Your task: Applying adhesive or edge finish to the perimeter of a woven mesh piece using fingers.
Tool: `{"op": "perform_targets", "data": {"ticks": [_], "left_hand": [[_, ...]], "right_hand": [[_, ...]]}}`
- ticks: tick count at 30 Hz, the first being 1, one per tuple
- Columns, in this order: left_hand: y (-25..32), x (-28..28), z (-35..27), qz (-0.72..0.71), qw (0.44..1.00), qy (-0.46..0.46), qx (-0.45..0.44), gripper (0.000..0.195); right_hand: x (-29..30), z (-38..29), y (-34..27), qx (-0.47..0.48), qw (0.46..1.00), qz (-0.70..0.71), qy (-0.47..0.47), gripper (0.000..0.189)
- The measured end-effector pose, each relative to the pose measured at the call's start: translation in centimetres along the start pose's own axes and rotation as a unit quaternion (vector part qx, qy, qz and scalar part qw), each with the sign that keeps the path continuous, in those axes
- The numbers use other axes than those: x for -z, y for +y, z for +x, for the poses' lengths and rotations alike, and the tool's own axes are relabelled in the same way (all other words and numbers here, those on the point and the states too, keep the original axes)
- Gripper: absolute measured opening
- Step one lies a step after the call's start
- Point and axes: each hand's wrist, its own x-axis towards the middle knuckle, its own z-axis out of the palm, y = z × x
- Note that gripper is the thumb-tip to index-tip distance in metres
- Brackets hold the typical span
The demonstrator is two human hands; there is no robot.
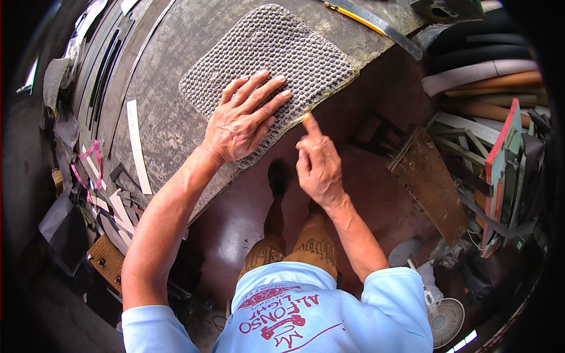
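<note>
A grey, coarsely woven panel (269,44) with rounded corners lies on a worn, stained worktable (163,119), its near side along the table's edge. My left hand (240,121) rests flat on the panel, fingers slightly spread, and grips nothing. At the panel's near edge, the extended index finger of my right hand (320,163) touches the rim, while its other fingers curl inward. Yellowish residue, perhaps glue, shows on that fingertip and along the rim toward the right corner. I see no tool in either hand.
A yellow pencil (357,18) lies against a metal ruler (404,44) that overhangs the table edge. Pale strips (138,148) and a pink tape (100,161) are at left. Rolled material (485,75), a wooden board (428,185) and a fan (446,322) stand at right.
</note>
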Motion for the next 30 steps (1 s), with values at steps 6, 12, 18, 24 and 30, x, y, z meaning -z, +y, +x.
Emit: {"op": "perform_targets", "data": {"ticks": [6,12,18,24,30], "left_hand": [[0.1,0.0,0.1,0.000,1.000,0.005,-0.003,0.055],[0.0,0.1,0.0,0.001,1.000,-0.003,-0.001,0.055],[0.1,0.2,0.2,-0.009,1.000,-0.005,0.001,0.053],[0.2,0.1,0.3,-0.010,1.000,-0.002,-0.001,0.052],[0.1,0.1,0.1,0.003,1.000,-0.015,0.001,0.051]], "right_hand": [[0.2,-0.1,-0.3,0.032,0.980,-0.189,-0.053,0.007],[1.4,0.5,-1.5,0.054,0.991,0.085,-0.093,0.024],[0.8,1.0,-0.3,-0.011,0.998,0.005,-0.063,0.021],[1.9,0.8,-0.1,0.099,0.986,0.058,-0.125,0.012],[3.5,3.5,6.1,0.014,0.966,-0.253,-0.061,0.016]]}}
